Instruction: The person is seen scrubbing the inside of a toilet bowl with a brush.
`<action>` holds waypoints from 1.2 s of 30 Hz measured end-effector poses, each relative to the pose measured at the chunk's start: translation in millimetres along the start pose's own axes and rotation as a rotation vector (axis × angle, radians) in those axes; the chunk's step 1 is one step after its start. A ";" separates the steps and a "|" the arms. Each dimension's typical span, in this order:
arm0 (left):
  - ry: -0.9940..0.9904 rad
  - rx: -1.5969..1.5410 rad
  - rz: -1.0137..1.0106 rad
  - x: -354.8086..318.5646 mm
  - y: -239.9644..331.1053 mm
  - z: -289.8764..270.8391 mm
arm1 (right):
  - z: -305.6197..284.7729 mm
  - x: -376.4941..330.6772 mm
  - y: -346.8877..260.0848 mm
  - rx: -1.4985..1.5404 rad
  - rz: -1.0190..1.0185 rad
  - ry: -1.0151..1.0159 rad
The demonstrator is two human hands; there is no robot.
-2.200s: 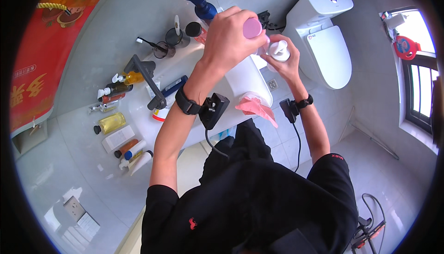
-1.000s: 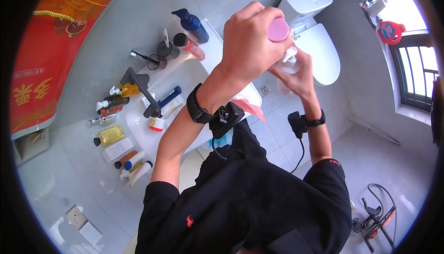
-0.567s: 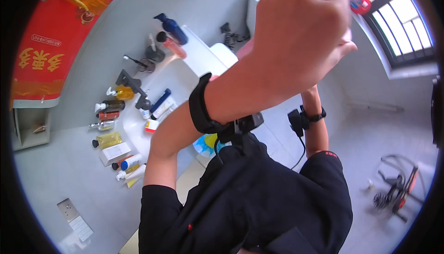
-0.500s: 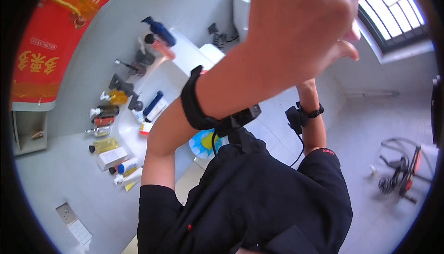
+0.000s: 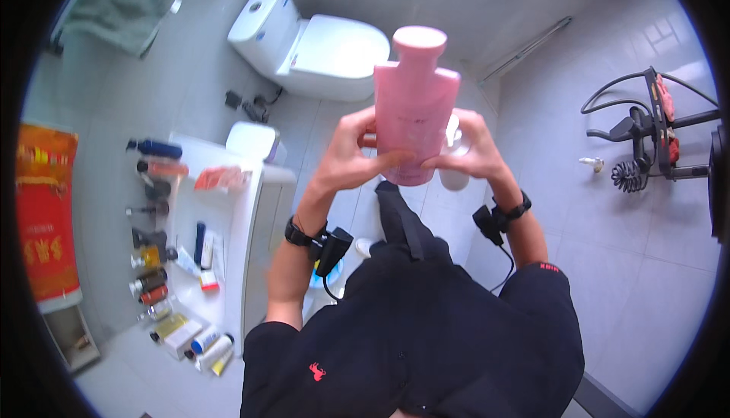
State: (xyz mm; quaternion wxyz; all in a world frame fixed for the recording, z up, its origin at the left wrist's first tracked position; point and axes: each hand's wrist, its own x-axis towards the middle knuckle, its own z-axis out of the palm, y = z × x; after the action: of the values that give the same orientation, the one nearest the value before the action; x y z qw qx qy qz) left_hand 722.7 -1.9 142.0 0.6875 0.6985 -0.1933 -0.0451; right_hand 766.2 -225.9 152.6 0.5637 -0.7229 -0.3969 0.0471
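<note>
Bathrm: toilet (image 5: 338, 47), sink (image 5: 234, 235); R hand (image 5: 474, 152) part-hides white btl (image 5: 454, 181) by pink btl (image 5: 415, 117)

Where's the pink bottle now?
Head view, upper middle: the pink bottle is held between the left hand and right hand, left of the white pump bottle.

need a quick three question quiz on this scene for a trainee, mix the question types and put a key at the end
1. Multiple choice: what colour is the tall bottle held up by the left hand?
A) green
B) black
C) pink

2. True or false: the white pump bottle is at the right hand.

3. Short answer: is the toilet lid up or down?

Key:
1. C, pink
2. True
3. Down
</note>
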 end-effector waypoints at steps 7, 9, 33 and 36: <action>0.128 -0.031 0.014 135.1 -88.2 -10.2 | -107.7 -57.7 167.4 0.069 0.538 0.503; 0.189 0.061 0.042 183.2 -111.0 -24.3 | -144.6 -60.2 193.8 -0.152 0.520 0.545; 0.297 0.115 -0.143 723.2 -387.6 -235.9 | -393.4 403.5 544.8 -0.447 0.362 0.500; 0.341 0.151 -0.101 770.8 -391.0 -249.8 | -386.8 463.0 582.9 -0.365 0.342 0.506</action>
State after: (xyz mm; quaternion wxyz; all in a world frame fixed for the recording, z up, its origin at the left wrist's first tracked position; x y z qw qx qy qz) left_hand 1596.2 -30.2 -71.4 0.6530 0.7543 -0.0414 0.0541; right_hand 1584.2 -265.3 -29.3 0.4895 -0.8565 -0.1199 -0.1113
